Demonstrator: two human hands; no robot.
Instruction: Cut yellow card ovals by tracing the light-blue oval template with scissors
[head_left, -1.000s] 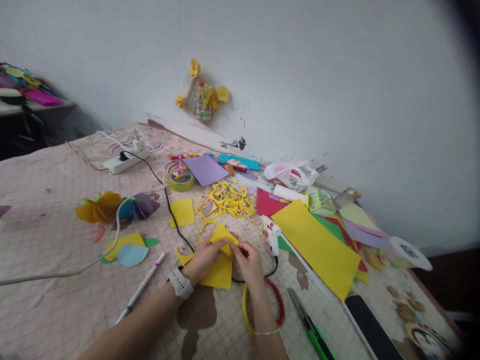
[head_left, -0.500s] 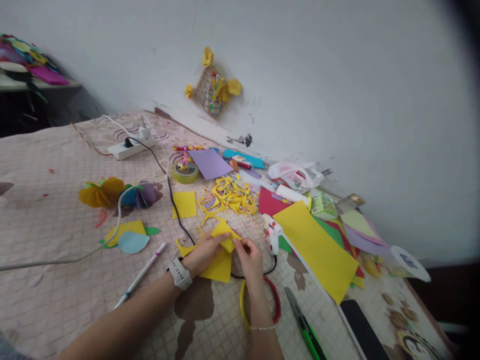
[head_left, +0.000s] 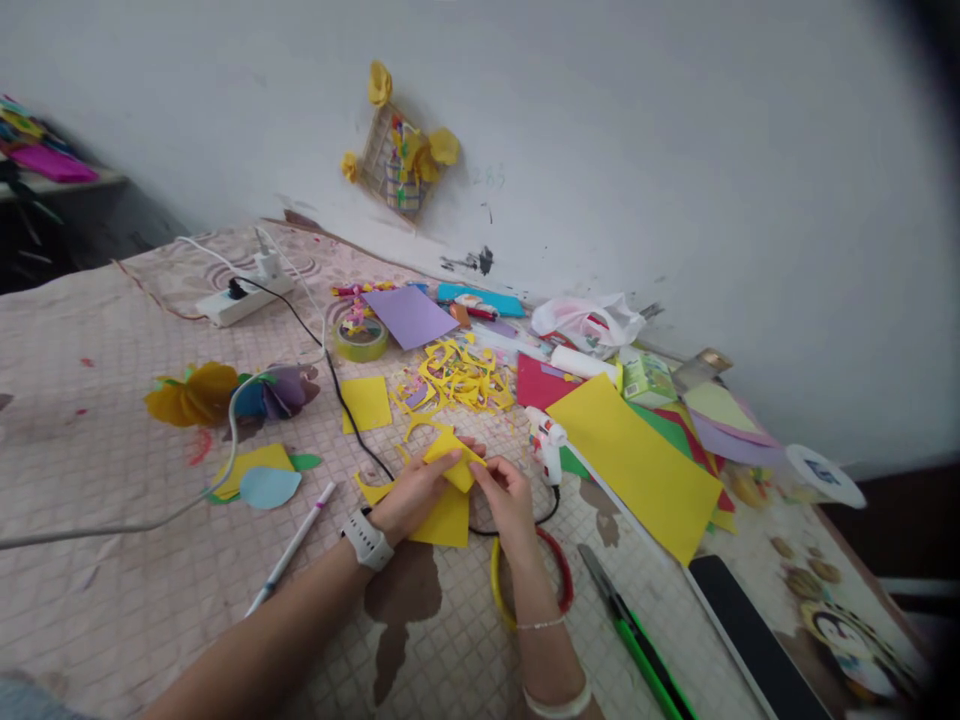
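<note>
- The left hand [head_left: 416, 490] has hold of a folded yellow piece [head_left: 450, 462], its thumb laid across the top
- The right hand [head_left: 510, 498] pinches the right edge of that same piece between thumb and fingers, so both hands meet on it; I can't make out what the fingers underneath are doing
- The piece is held over the near middle of the table, above a flat yellow sheet [head_left: 446, 522] that shows below the hands
- A white watch [head_left: 367, 541] sits on the left wrist
- Just past the hands I see a curled yellow offcut [head_left: 425, 424], and beyond it a tangled heap of yellow scraps [head_left: 469, 378]
- Right of the right hand lies a white glue gun [head_left: 546, 440], its tip close to a big yellow sheet [head_left: 637, 468]
- The right forearm crosses over a red and yellow ring [head_left: 561, 570], with a green cutter [head_left: 641, 640] further right, blade pointing away from the person
- To the left of the hands are a slim white pen [head_left: 292, 545], a pale blue cut-out [head_left: 270, 487] and, farther back, an orange paper flower [head_left: 196, 393]
</note>
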